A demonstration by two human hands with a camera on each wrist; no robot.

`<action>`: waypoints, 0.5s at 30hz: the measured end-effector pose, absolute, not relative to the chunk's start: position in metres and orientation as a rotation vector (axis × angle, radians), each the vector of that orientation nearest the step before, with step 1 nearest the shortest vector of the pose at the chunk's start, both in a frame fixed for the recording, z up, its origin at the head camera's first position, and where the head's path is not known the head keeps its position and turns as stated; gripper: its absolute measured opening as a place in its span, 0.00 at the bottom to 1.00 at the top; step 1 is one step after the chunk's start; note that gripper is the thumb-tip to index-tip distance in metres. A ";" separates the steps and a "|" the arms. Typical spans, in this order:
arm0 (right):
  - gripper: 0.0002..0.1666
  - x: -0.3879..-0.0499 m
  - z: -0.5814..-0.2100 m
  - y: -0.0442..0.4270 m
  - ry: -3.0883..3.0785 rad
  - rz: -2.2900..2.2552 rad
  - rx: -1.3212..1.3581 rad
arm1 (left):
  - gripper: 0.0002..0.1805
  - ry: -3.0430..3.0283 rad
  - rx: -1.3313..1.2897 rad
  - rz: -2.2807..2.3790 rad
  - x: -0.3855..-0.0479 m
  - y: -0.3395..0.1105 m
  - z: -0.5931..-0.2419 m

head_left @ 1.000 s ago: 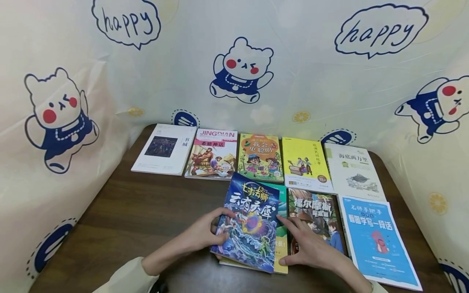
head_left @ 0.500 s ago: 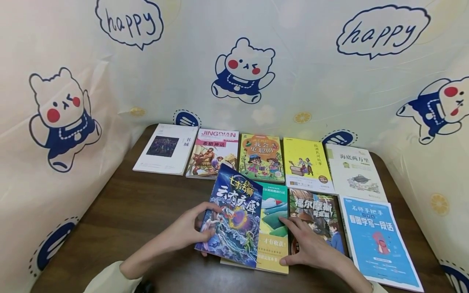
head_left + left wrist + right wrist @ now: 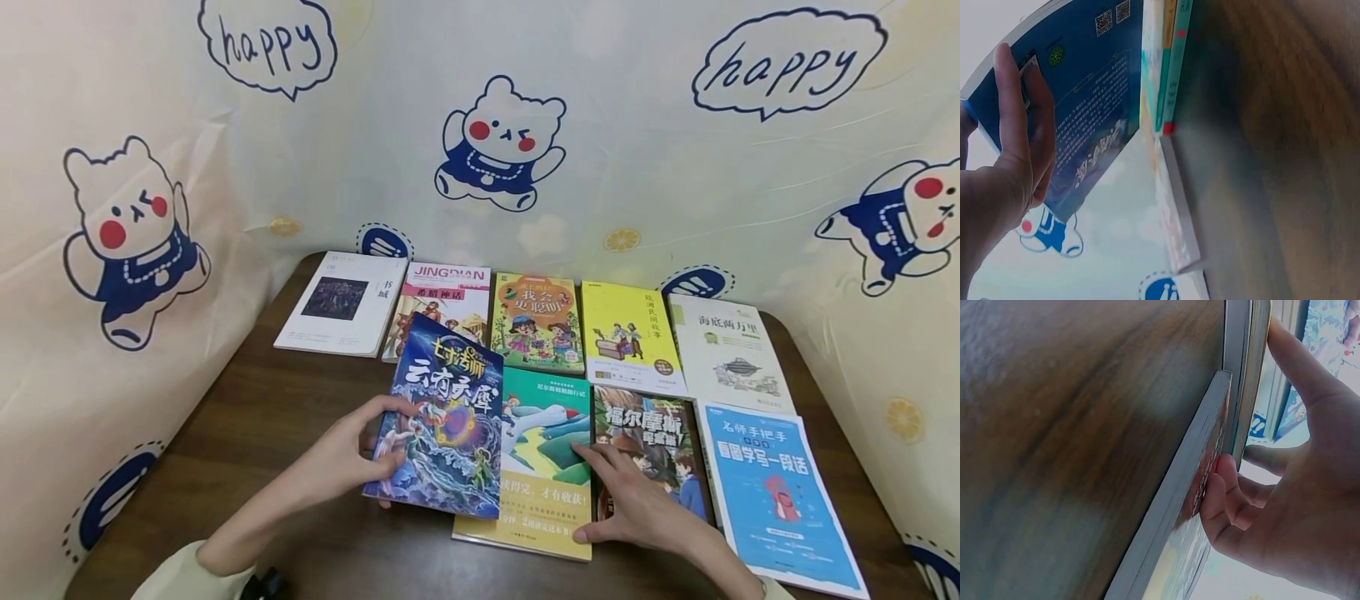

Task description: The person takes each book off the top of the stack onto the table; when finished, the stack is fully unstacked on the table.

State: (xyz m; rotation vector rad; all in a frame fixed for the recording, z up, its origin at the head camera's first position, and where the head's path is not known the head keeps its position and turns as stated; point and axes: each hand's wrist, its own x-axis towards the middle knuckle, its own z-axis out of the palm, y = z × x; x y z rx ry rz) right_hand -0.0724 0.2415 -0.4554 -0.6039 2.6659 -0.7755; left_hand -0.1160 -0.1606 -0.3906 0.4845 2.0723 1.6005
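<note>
My left hand (image 3: 341, 458) holds a dark blue paperback (image 3: 457, 433) by its left edge, thumb on the front cover and other fingers behind. The book is raised and tilted, its printed back cover (image 3: 1094, 94) showing in the left wrist view. Below and right of it, a green-and-yellow book (image 3: 546, 454) lies on the table, partly covered by the blue one in the head view. My right hand (image 3: 637, 504) touches the green-and-yellow book's right side with thumb and forefinger. Its lower fingers (image 3: 1219, 512) rest loosely bent over the neighbouring brown detective-style book (image 3: 652, 454).
Across the back of the dark wooden table (image 3: 247, 442) runs a row of books, among them a white one (image 3: 337, 304), an orange-green one (image 3: 537, 321) and a yellow one (image 3: 633, 333). A light blue book (image 3: 780, 492) lies front right. A printed curtain (image 3: 630, 167) surrounds the table.
The left hand has carried the blue book leftward and up off the green-and-yellow book, uncovering more of its cover. The right hand has stayed at the same place.
</note>
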 end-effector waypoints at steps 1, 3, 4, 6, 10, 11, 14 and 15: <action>0.60 -0.072 -0.455 0.242 2.670 -0.775 -0.610 | 0.28 2.062 0.467 1.606 -0.116 -0.163 -0.389; 0.60 -0.072 -0.455 0.242 2.677 -0.770 -0.625 | 0.28 2.079 0.453 1.595 -0.116 -0.167 -0.386; 0.60 -0.072 -0.455 0.241 2.679 -0.770 -0.628 | 0.28 2.081 0.446 1.591 -0.115 -0.170 -0.385; 0.60 -0.072 -0.455 0.241 2.680 -0.764 -0.629 | 0.29 2.085 0.428 1.584 -0.115 -0.174 -0.383; 0.60 -0.072 -0.455 0.241 2.670 -0.764 -0.609 | 0.29 2.123 0.420 1.562 -0.116 -0.182 -0.381; 0.61 -0.072 -0.455 0.241 2.669 -0.764 -0.605 | 0.29 2.128 0.418 1.563 -0.117 -0.184 -0.381; 0.61 -0.072 -0.455 0.241 2.666 -0.766 -0.598 | 0.29 2.151 0.412 1.558 -0.118 -0.190 -0.382; 0.61 -0.072 -0.455 0.241 2.667 -0.765 -0.600 | 0.29 2.156 0.410 1.558 -0.118 -0.192 -0.383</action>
